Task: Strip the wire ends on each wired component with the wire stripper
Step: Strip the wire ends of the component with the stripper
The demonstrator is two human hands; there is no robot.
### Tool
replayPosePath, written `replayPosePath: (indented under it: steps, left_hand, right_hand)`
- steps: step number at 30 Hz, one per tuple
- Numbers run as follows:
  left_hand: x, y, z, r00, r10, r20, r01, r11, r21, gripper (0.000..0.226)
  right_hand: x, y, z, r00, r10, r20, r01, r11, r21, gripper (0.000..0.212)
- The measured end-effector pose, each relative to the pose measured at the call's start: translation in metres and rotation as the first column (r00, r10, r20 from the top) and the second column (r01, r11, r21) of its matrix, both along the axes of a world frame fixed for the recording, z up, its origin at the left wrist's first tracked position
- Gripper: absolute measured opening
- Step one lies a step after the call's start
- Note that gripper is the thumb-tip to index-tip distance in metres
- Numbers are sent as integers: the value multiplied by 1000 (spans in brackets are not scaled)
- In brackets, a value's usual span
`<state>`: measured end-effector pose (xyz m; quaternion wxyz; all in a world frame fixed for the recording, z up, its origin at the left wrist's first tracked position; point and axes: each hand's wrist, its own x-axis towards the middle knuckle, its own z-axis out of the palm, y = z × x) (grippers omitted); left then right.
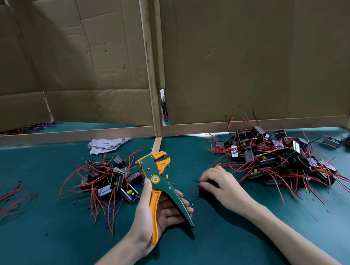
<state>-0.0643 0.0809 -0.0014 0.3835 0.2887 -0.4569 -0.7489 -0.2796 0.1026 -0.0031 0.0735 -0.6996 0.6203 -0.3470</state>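
Observation:
My left hand holds a green and orange wire stripper by its handles, jaws pointing away and apart. My right hand lies just right of the jaws, its fingers curled over a small black wired component on the green mat. Thin black and red wires stick out leftwards from under the fingers. A small pile of wired components with red wires sits left of the stripper. A larger pile lies to the right.
A cardboard partition on a wooden frame walls off the back of the green mat. A crumpled grey cloth lies behind the left pile. Loose red wires lie at the far left. Bits of insulation dot the mat.

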Motion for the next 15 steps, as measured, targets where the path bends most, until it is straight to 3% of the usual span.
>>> replayPosePath:
  steps: [4, 6, 8, 11, 15]
  left_hand:
    - [4, -4, 2, 997, -73, 18, 73, 997, -3, 87]
    - [7, -6, 3, 993, -121, 17, 121, 993, 7, 87]
    - [9, -8, 5, 985, -174, 8, 174, 984, 25, 86]
    - [10, -10, 6, 963, -268, 10, 267, 963, 38, 86]
    - [12, -9, 6, 920, -391, 38, 388, 920, 56, 87]
  right_hand:
    - [6, 5, 4, 985, -18, 174, -11, 986, 164, 12]
    - [10, 9, 13, 935, -22, 355, -43, 984, 172, 15]
    - [12, 16, 24, 774, 8, 633, -139, 978, 157, 18]
    - [15, 27, 35, 392, 55, 918, -366, 925, 101, 17]
    - [23, 32, 40, 288, 25, 957, -444, 889, 110, 16]
